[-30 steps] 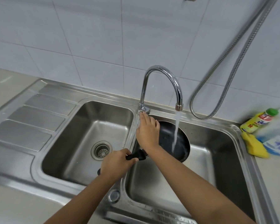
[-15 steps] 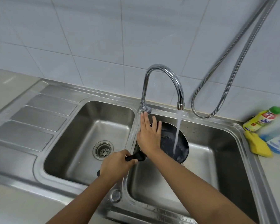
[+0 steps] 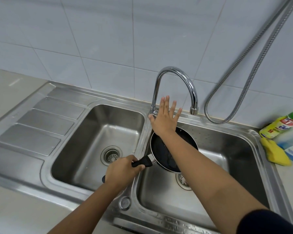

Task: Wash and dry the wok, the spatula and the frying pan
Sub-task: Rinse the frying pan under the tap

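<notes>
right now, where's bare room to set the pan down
The ribbed drainboard, between the counter and the left basin, is bare. The left basin floor is bare around its drain. Crowded: the right basin, where the pan is held, and the right corner with bottle and sponge.

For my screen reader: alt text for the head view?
A left hand grips a frying pan by its handle over the right basin of a steel sink; the right hand, fingers spread, is by the base of the tap.
</notes>
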{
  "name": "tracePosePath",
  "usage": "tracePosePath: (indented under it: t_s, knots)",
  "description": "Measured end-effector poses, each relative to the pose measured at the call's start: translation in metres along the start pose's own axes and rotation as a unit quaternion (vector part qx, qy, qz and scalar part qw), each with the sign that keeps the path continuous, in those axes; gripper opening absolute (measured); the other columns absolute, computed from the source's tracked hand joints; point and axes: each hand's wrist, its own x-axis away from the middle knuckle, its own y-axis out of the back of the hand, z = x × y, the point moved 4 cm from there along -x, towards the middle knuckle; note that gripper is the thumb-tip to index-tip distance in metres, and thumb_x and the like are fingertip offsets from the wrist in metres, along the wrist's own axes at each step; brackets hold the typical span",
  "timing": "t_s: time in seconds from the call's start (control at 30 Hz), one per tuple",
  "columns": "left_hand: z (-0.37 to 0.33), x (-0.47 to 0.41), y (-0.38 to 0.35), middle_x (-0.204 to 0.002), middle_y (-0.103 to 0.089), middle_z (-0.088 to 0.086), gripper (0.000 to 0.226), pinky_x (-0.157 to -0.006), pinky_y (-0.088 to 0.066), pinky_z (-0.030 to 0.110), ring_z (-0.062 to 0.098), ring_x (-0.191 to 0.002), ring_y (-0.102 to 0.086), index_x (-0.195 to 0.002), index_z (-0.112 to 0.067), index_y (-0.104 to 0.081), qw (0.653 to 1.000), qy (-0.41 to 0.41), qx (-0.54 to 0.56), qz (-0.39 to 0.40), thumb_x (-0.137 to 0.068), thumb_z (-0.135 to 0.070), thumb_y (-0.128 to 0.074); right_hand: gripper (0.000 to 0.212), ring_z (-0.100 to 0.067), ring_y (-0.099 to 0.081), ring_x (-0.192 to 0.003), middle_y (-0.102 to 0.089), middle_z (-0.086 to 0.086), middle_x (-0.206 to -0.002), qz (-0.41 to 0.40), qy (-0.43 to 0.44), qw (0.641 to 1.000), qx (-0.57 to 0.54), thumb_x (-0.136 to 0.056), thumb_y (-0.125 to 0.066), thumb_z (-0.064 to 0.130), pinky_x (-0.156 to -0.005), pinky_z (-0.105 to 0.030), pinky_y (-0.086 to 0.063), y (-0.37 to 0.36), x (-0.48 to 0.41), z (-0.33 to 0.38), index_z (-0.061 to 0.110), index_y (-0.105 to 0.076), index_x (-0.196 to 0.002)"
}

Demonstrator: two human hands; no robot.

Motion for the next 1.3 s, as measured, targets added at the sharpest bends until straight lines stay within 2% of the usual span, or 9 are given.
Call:
tracePosePath:
  t_s: [0.2,0.37,0.47,0.53,0.77,0.83,0.97,1.2,1.3]
  knots:
    - [0.003,-0.001,0.009,-0.069,-0.064,-0.011,0.026,-0.057,-0.041,0.025,0.006,-0.068,-0.057,-0.093,-0.036,-0.062,1.000,0.002,0.006,-0.001,-0.081,-0.059,-0.059,0.070,-0.034,-0.005,-0.147,0.003,0.001,-0.163,-0.012,-0.020,0.990,-0.139,-0.099,-0.041,0.040,-0.120,-0.050,-0.007,0.005,0.014,-0.026,0.023,-0.002,-0.155]
    - [0.014,0.000,0.010,-0.071,-0.064,-0.010,0.031,-0.067,-0.051,0.030,0.007,-0.070,-0.060,-0.090,-0.033,-0.063,1.000,-0.013,0.014,0.007,-0.079,-0.062,-0.059,0.057,-0.037,-0.022,-0.141,-0.015,-0.008,-0.160,0.036,-0.195,0.977,-0.080,-0.096,-0.044,0.021,-0.115,-0.046,-0.024,-0.015,0.060,-0.121,0.018,-0.027,-0.150]
    - [0.014,0.004,0.009,-0.070,-0.066,-0.010,0.027,-0.064,-0.051,0.030,0.007,-0.068,-0.061,-0.087,-0.033,-0.064,0.999,-0.030,0.031,0.026,-0.080,-0.059,-0.062,0.032,-0.036,-0.054,-0.117,-0.058,-0.017,-0.129,0.077,-0.243,0.958,-0.131,-0.092,-0.045,0.018,-0.094,-0.037,-0.044,-0.019,0.086,-0.157,0.011,-0.061,-0.119]
    - [0.013,0.008,0.007,-0.069,-0.066,-0.009,0.025,-0.059,-0.046,0.028,0.007,-0.064,-0.060,-0.085,-0.032,-0.066,0.997,-0.040,0.037,0.048,-0.081,-0.057,-0.064,0.024,-0.035,-0.061,-0.104,-0.067,-0.019,-0.112,0.093,-0.243,0.954,-0.153,-0.091,-0.048,0.016,-0.083,-0.033,-0.047,-0.010,0.100,-0.166,0.008,-0.067,-0.101]
    - [0.007,0.013,-0.004,-0.061,-0.063,-0.004,0.026,-0.055,-0.038,0.026,0.010,-0.055,-0.054,-0.080,-0.024,-0.071,0.980,-0.048,0.132,0.142,-0.080,-0.050,-0.070,0.019,-0.031,-0.063,-0.092,-0.068,-0.013,-0.099,0.102,-0.272,0.947,-0.140,-0.086,-0.053,0.016,-0.073,-0.028,-0.046,0.018,0.122,-0.192,0.008,-0.070,-0.091]
    - [-0.002,0.016,0.000,-0.069,-0.067,-0.006,0.027,-0.057,-0.040,0.026,0.011,-0.062,-0.059,-0.083,-0.026,-0.069,0.986,-0.056,0.111,0.110,-0.080,-0.052,-0.069,0.017,-0.031,-0.063,-0.089,-0.067,-0.013,-0.090,0.086,-0.263,0.946,-0.167,-0.087,-0.054,0.017,-0.072,-0.028,-0.046,0.020,0.123,-0.201,0.010,-0.068,-0.079]
    - [-0.031,0.020,0.013,-0.079,-0.066,-0.011,0.028,-0.055,-0.035,0.025,0.010,-0.073,-0.060,-0.090,-0.030,-0.064,0.996,-0.080,0.025,0.019,-0.080,-0.056,-0.065,0.035,-0.030,-0.060,-0.074,-0.056,-0.008,-0.064,0.035,-0.260,0.932,-0.251,-0.088,-0.059,0.017,-0.074,-0.038,-0.052,0.020,0.124,-0.221,0.013,-0.051,-0.054]
    - [-0.078,0.023,0.022,-0.093,-0.068,-0.009,0.028,-0.064,-0.036,0.028,0.017,-0.091,-0.063,-0.097,-0.030,-0.060,0.989,-0.122,-0.049,-0.067,-0.084,-0.055,-0.061,0.023,-0.021,-0.049,-0.060,-0.052,-0.007,-0.059,-0.011,-0.281,0.906,-0.315,-0.083,-0.061,0.015,-0.064,-0.038,-0.051,0.028,0.124,-0.249,-0.002,-0.060,-0.068]
    - [-0.094,0.033,0.019,-0.093,-0.066,-0.008,0.027,-0.062,-0.036,0.028,0.016,-0.086,-0.062,-0.100,-0.029,-0.059,0.978,-0.155,-0.076,-0.114,-0.085,-0.052,-0.061,0.025,-0.021,-0.051,-0.061,-0.057,-0.007,-0.061,-0.039,-0.277,0.900,-0.333,-0.084,-0.064,0.020,-0.061,-0.032,-0.043,0.038,0.131,-0.259,-0.002,-0.067,-0.074]
